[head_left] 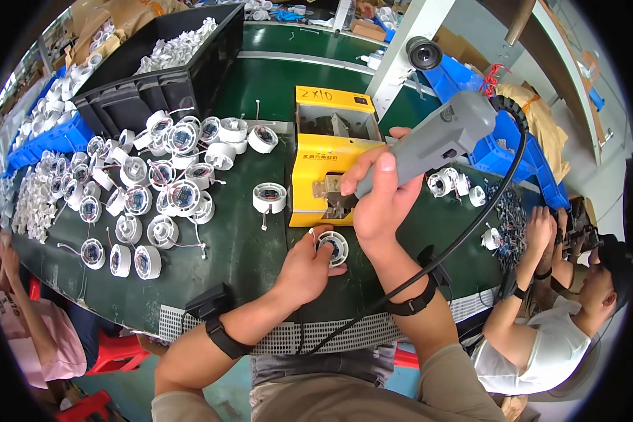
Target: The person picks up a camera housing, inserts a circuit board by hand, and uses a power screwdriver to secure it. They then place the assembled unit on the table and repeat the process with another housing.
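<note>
My left hand (308,266) grips a round white plastic housing (333,249) with a circuit board inside, just in front of the yellow box. In my right hand (387,204) is a grey electric screwdriver (439,133), tilted, its thick end up to the right and a black cable running down from it. The screwdriver's tip is hidden behind my fingers, close to the yellow screw feeder (330,158). Left of the feeder lies a single white housing (269,197) with a short wire. Many similar housings (183,197) with boards and wires spread over the left part of the green table.
A black crate (162,84) of small white parts stands at the back left, beside a blue bin (53,144). White parts (450,183) and a dark pile of small pieces (506,218) lie to the right. A co-worker (541,323) sits at the right; another person's arm (21,281) shows at left.
</note>
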Motion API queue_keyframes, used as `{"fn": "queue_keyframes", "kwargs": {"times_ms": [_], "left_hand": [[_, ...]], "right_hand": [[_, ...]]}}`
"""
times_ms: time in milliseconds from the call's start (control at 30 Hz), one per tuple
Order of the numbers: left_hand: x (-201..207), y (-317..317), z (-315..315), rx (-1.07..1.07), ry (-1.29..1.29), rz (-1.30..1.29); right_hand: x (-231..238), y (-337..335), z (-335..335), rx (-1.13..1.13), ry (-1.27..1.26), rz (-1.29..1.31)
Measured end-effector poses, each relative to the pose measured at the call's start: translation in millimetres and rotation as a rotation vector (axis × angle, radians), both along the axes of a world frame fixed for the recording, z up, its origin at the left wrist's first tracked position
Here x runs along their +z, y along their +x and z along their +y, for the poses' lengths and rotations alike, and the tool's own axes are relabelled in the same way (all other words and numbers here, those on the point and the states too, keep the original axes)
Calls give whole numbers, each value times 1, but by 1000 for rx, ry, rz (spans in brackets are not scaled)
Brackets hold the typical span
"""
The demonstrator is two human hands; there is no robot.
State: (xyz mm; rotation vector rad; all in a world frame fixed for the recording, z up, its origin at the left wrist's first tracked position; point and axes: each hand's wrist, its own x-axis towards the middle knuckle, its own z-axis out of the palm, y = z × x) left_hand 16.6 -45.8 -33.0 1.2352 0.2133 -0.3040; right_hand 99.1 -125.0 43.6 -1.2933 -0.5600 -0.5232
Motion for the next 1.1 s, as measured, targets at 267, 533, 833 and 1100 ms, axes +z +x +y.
{"fn": "queue_keyframes", "kwargs": {"times_ms": [267, 533, 833, 1100], "left_hand": [[-1, -1, 1, 6, 26, -3], [-2, 0, 0, 47, -19, -28], [9, -2, 2, 29, 12, -13], [12, -2, 2, 14, 39, -7]], "right_hand": [[0, -3, 0, 3, -1, 10], [-3, -34, -16, 89, 57, 124], [-22, -43, -22, 96, 34, 186], [-30, -44, -19, 145, 14, 206]]}}
